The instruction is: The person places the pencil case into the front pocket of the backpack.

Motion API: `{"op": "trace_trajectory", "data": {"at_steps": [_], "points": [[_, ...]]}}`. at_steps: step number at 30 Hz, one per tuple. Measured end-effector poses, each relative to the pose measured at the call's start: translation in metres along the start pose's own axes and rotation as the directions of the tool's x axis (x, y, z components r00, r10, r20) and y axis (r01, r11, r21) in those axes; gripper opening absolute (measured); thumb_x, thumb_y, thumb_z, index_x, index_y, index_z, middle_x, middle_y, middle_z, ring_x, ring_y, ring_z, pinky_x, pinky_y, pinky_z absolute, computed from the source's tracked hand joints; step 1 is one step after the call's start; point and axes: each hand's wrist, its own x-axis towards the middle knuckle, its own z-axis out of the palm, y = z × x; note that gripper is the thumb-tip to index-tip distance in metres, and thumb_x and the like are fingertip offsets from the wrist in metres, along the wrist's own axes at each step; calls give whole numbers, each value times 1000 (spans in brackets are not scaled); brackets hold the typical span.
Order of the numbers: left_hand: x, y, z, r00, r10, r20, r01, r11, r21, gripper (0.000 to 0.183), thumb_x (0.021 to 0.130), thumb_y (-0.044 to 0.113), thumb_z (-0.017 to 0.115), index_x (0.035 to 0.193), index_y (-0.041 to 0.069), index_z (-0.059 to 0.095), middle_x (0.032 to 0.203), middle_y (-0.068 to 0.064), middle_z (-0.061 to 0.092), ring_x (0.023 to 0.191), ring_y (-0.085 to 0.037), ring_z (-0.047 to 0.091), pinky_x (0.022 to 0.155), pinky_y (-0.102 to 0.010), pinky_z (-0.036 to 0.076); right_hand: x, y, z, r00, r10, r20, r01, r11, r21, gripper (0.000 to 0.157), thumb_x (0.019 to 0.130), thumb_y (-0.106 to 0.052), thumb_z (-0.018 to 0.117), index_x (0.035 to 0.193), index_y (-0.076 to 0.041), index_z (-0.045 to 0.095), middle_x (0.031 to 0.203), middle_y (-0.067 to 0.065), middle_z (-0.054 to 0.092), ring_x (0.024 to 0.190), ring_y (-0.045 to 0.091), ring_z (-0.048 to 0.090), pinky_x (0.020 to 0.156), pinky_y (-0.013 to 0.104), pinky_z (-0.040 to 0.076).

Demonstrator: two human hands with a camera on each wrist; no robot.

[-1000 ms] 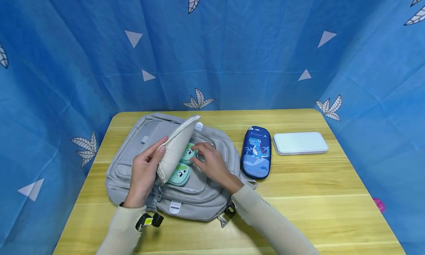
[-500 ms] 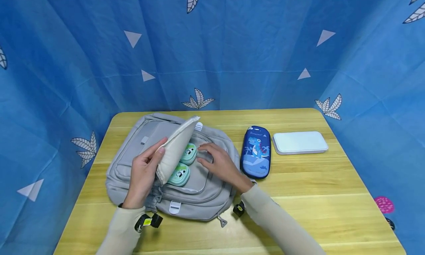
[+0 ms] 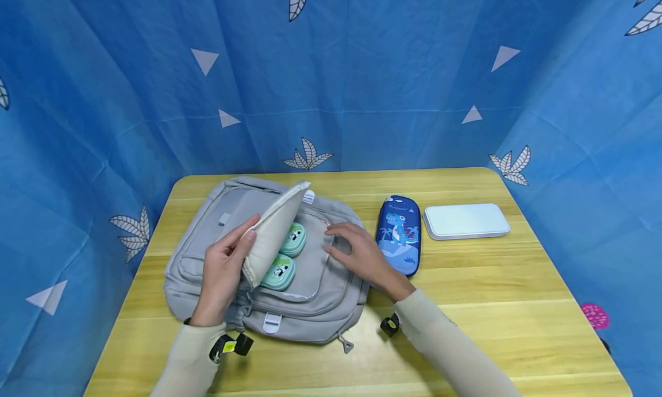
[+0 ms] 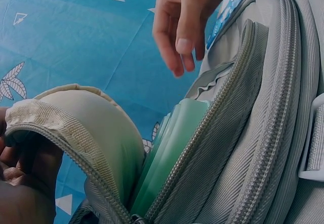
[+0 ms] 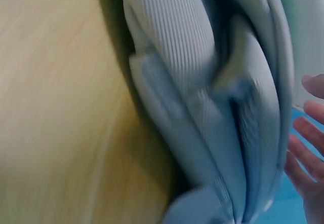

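A grey backpack (image 3: 217,207) lies on the table, its front pocket unzipped. My left hand (image 3: 225,265) pinches the edge of the pocket's flap (image 3: 274,236), whose pale lining faces the right, and holds it raised. Inside the pocket sit two mint-green cases with panda pictures, an upper case (image 3: 293,240) and a lower case (image 3: 279,272). In the left wrist view, one green case (image 4: 169,143) shows between the zipper edges. My right hand (image 3: 362,256) hovers over the right part of the backpack, fingers loosely bent and holding nothing.
Right of the backpack lies a blue dinosaur pencil case (image 3: 398,230), partly behind my right hand. A white flat box (image 3: 466,221) is farther right. The wooden table (image 3: 491,316) meets a blue patterned curtain (image 3: 331,87) at its back and sides.
My right hand has drawn away from the upper green case, moving right toward the dinosaur pencil case. The left hand and the raised flap have stayed in place.
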Motion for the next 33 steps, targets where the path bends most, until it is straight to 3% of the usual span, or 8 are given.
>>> {"op": "trace_trajectory", "data": {"at_steps": [14,24,33], "points": [[-1,-1,0,1000,7,1,-7,1000,-5,37,110,40,67,145,30,73,115,6,77,112,-12,68,89,-21,55,-19,17,-34,998,-59,-22,57,995,-81,34,100,-26,83,129,-9,78,139,9,74,135,31,66,116,54,51],[-1,-2,-1,1000,13,3,-13,1000,-4,36,110,40,67,144,30,73,111,8,76,109,-12,67,88,-21,54,-31,35,-58,1000,-12,-25,9,993,-121,35,101,-25,81,131,-8,76,140,9,73,133,33,67,112,56,52],[-1,-2,-1,1000,12,10,-12,1000,-4,36,110,40,68,144,30,73,103,6,75,104,-13,66,86,-22,53,-40,48,-82,998,39,-51,-46,990,-134,36,101,-27,82,133,-14,76,145,9,70,140,35,62,117,62,47]]}}
